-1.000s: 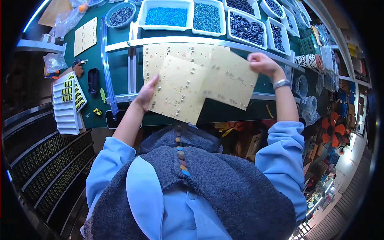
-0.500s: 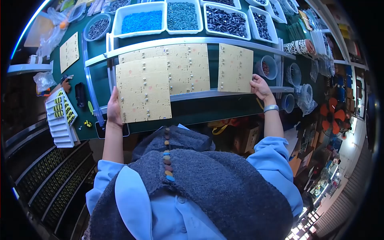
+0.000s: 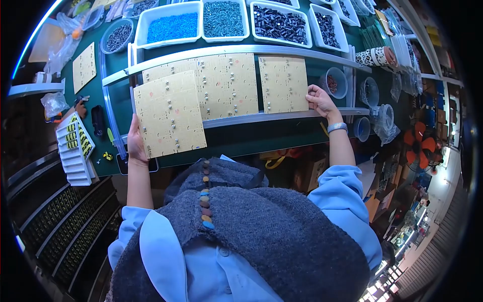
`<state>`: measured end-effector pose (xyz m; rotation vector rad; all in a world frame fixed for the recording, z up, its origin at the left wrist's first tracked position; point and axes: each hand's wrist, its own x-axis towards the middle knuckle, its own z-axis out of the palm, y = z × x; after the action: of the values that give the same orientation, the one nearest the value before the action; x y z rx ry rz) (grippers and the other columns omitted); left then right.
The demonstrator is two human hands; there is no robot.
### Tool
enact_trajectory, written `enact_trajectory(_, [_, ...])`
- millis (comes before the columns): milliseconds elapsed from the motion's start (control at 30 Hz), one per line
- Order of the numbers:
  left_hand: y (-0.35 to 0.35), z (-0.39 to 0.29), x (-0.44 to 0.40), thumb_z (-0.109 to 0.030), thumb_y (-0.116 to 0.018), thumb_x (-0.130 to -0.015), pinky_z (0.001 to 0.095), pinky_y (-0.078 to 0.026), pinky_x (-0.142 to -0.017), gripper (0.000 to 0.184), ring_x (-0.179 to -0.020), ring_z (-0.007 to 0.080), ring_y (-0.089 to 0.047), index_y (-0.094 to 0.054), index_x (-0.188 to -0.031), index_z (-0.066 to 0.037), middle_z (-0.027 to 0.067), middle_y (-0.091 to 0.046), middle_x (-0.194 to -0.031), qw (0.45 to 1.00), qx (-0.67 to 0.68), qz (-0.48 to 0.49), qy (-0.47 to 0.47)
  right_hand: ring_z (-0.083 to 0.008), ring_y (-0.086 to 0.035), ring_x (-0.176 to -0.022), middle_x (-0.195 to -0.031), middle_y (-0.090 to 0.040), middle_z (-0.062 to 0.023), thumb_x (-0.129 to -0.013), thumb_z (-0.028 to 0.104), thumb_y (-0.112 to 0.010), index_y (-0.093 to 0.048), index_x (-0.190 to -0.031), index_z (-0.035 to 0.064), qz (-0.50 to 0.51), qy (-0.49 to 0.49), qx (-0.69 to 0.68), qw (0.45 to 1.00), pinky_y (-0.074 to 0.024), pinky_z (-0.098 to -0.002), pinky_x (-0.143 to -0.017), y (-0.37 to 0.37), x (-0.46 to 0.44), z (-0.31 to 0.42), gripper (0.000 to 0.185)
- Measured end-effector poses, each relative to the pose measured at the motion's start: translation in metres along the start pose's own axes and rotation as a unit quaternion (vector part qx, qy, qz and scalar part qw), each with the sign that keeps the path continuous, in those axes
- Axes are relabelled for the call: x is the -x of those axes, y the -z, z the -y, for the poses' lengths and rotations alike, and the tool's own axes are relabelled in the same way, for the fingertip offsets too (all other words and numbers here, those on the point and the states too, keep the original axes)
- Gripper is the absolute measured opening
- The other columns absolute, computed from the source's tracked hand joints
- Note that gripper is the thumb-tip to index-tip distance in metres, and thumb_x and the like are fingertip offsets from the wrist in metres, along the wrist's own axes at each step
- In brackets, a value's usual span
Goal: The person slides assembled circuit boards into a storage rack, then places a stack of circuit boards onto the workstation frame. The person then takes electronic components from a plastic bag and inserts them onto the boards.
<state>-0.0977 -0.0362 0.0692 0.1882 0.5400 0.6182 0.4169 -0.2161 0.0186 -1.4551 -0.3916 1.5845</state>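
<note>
My left hand (image 3: 136,142) grips the lower left edge of a tan circuit board (image 3: 171,113) dotted with small silver parts. This board is tilted and overlaps the middle circuit board (image 3: 229,83), which lies between the rails of a metal frame (image 3: 236,120). At the right, my right hand (image 3: 322,102) pinches the lower right edge of another tan circuit board (image 3: 284,83). That one lies across the frame, its left edge close beside the middle board. Fingers behind the left board are hidden.
White trays hold blue pieces (image 3: 173,27), teal pieces (image 3: 224,17) and dark pieces (image 3: 282,25) along the back. A round tub (image 3: 338,83) stands beyond my right hand. At the left lie a white slotted tray (image 3: 75,156) and a loose tan board (image 3: 84,68).
The right board and my right hand have moved left, narrowing the gap to the middle board. My left hand and its board have shifted left and slightly down.
</note>
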Motion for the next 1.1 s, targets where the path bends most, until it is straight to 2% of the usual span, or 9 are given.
enact_trajectory(433, [0.020,-0.018,0.012,-0.041,-0.025,-0.091,0.0457,-0.031,-0.097,0.053,-0.118,0.0319,-0.038,-0.028,-0.132,-0.006,0.0144,-0.034,-0.132,0.998,0.006,-0.022,-0.050,-0.0119,-0.057,-0.081,-0.085,-0.055,-0.0020,-0.080,0.004,-0.058,-0.046,-0.094,0.0074,0.004,0.003,0.007,1.000,-0.0488,-0.0289,-0.077,0.000,0.001,0.000,0.018])
enact_trajectory(733, [0.022,-0.015,0.015,-0.041,-0.025,-0.091,0.0457,-0.029,-0.098,0.054,-0.119,0.0320,-0.037,-0.028,-0.132,-0.006,0.0140,-0.034,-0.133,0.999,0.016,-0.011,-0.046,-0.0113,-0.058,-0.074,-0.080,-0.056,-0.0017,-0.079,0.001,-0.057,-0.048,-0.089,0.0070,-0.018,0.000,0.001,1.000,-0.0504,-0.0266,-0.071,-0.011,-0.002,0.001,0.015])
enact_trajectory(933, [0.019,-0.006,0.015,-0.042,-0.025,-0.091,0.0450,-0.029,-0.098,0.053,-0.119,0.0319,-0.037,-0.028,-0.131,-0.007,0.0139,-0.034,-0.133,0.998,0.007,-0.031,-0.050,-0.0111,-0.057,-0.074,-0.079,-0.057,-0.0020,-0.078,0.003,-0.059,-0.049,-0.086,0.0075,-0.020,0.000,0.060,0.998,-0.0505,-0.0265,-0.069,-0.027,-0.006,0.002,0.014])
enact_trajectory(967, [0.020,-0.004,0.015,-0.042,-0.026,-0.091,0.0449,-0.029,-0.098,0.053,-0.119,0.0319,-0.037,-0.028,-0.131,-0.007,0.0138,-0.034,-0.133,0.998,0.010,-0.023,-0.050,-0.0126,-0.058,-0.074,-0.077,-0.057,-0.0037,-0.080,0.010,-0.059,-0.050,-0.089,0.0058,-0.025,0.014,0.086,0.996,-0.0507,-0.0268,-0.068,-0.027,-0.006,0.000,0.014])
enact_trajectory(1067, [0.018,0.000,0.013,-0.042,-0.026,-0.091,0.0448,-0.029,-0.098,0.054,-0.118,0.0317,-0.037,-0.029,-0.131,-0.006,0.0137,-0.034,-0.132,0.999,0.015,-0.002,-0.045,-0.0152,-0.059,-0.074,-0.076,-0.058,-0.0071,-0.081,0.017,-0.059,-0.050,-0.092,0.0033,-0.170,0.028,-0.072,0.982,-0.0511,-0.0274,-0.066,-0.035,0.006,0.011,0.020])
enact_trajectory(1100, [0.017,0.001,0.014,-0.042,-0.026,-0.091,0.0448,-0.029,-0.098,0.054,-0.118,0.0317,-0.037,-0.029,-0.131,-0.006,0.0137,-0.034,-0.132,0.999,0.012,-0.002,-0.042,-0.0209,-0.060,-0.076,-0.082,-0.058,-0.0138,-0.084,0.025,-0.055,-0.049,-0.096,-0.0012,-0.191,0.066,-0.187,0.961,-0.0525,-0.0292,-0.066,-0.010,0.000,-0.002,0.029])
